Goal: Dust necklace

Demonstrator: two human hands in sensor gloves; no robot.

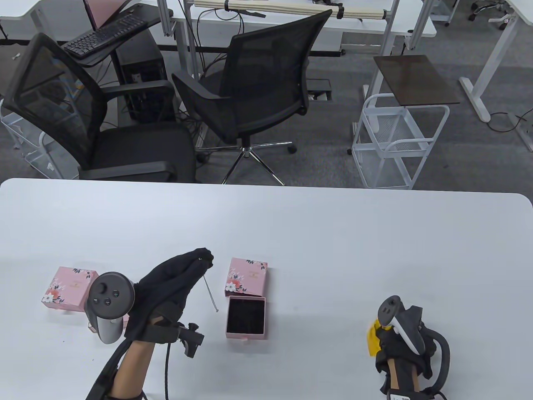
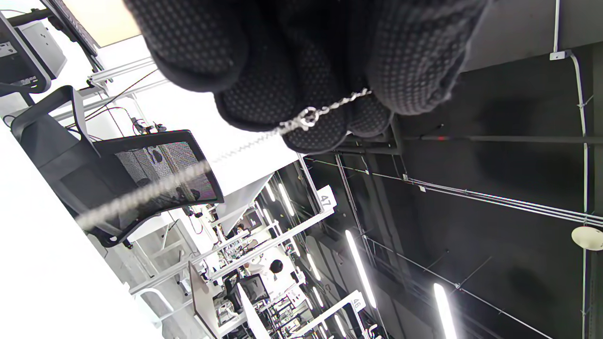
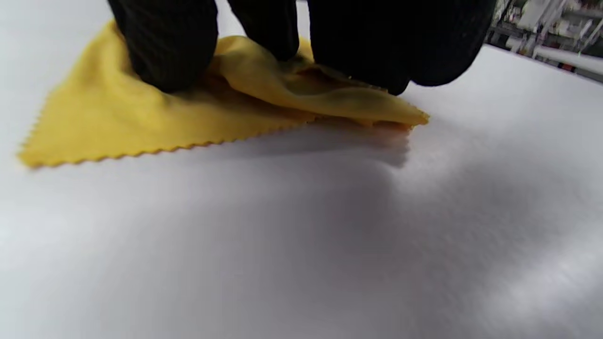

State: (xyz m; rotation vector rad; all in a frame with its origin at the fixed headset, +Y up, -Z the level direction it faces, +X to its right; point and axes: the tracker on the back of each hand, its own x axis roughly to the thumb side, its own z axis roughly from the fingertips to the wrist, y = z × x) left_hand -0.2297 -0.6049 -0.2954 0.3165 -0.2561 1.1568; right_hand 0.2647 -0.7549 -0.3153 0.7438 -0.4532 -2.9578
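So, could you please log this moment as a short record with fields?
left hand: left hand raised, pinching the necklace at one end
necklace: hangs down beside the open box
right hand: right hand on the yellow cloth, fingers gathering it
cloth: lying on the table
boxes: lid behind the open box; another pink box at left

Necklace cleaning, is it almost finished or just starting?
Just starting, it seems. Done: the open box lies empty beside its lid, and the necklace is out. In hand: the left hand pinches the chain so it dangles above the table; the right hand grips the yellow cloth on the table. Left: cloth and chain are apart, so the dusting is yet to do.
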